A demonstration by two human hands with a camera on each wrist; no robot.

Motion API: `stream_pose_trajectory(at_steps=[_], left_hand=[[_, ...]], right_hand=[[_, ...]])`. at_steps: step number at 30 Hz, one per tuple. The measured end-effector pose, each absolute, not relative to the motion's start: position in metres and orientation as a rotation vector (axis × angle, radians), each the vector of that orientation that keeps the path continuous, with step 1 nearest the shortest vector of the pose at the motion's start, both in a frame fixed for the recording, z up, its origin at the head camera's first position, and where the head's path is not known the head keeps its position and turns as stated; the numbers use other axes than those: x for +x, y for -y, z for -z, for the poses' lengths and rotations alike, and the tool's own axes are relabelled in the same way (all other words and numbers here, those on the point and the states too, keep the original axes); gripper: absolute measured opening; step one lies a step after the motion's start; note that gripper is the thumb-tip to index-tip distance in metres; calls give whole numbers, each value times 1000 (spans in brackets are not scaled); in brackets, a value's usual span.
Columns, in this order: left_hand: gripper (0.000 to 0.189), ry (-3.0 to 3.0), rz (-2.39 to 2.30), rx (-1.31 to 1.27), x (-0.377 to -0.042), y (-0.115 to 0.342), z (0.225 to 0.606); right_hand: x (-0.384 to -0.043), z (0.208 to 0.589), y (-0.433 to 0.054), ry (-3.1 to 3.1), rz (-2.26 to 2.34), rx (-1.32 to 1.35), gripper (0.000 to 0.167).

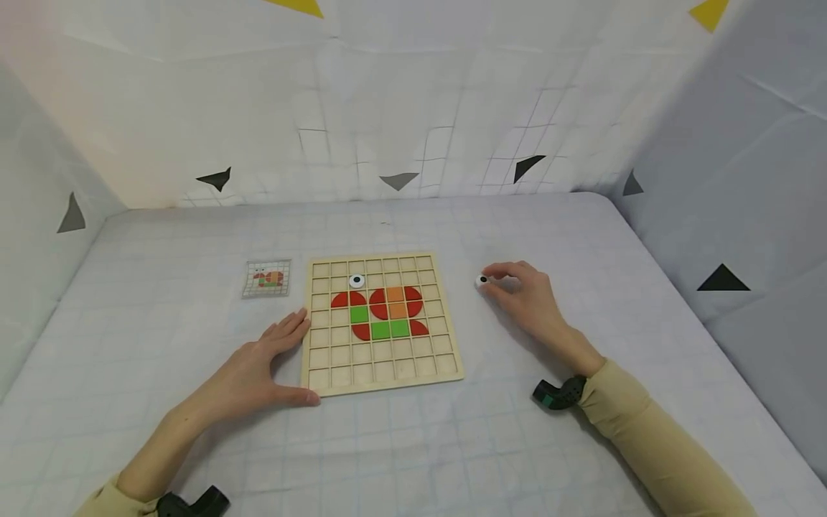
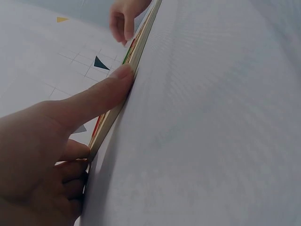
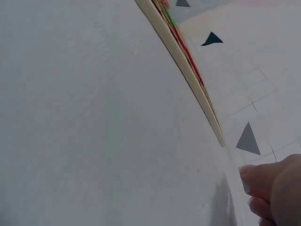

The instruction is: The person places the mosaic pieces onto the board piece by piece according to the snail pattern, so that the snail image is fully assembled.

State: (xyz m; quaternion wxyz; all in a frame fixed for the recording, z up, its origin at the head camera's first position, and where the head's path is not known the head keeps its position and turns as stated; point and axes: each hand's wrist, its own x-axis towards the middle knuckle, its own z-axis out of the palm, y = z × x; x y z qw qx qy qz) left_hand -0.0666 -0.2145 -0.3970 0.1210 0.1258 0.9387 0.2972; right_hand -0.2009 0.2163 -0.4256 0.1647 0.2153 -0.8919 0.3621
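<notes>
A square wooden grid board (image 1: 381, 370) lies on the table, with red, green and orange tiles set in its cells. One white eye tile (image 1: 357, 281) with a black dot sits in an upper cell. My left hand (image 1: 248, 370) touches the board's left edge, its thumb at the near corner and its fingers spread along the side. Right of the board, my right hand (image 1: 526, 298) pinches a second eye tile (image 1: 482, 281) between thumb and fingertips. In the right wrist view the right hand (image 3: 275, 186) shows only in part, and the tile is hidden.
A small pattern card (image 1: 267, 278) with a coloured figure on a grid lies left of the board. White cloth walls (image 1: 400, 93) with black, grey and yellow triangles stand around the white table (image 1: 413, 459).
</notes>
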Motion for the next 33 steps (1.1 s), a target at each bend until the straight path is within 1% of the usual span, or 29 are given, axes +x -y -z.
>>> stream_pose_trajectory(at_steps=[4,12,25,33], left_hand=[[122,-2741,-862,366,-68,212,397],[121,-2751,-855,374,-67,212,399],[121,-2744,-871,363,-67,214,399],[120,-2746,-871,383,-68,214,400]], right_hand=[[-203,413,-195,2532,-1078,661,25],[-204,397,-127,2537,-1175,748,24],[-202,393,-39,2647,-1166,886,28],[-206,398,-11,2740,-1050,936,31]])
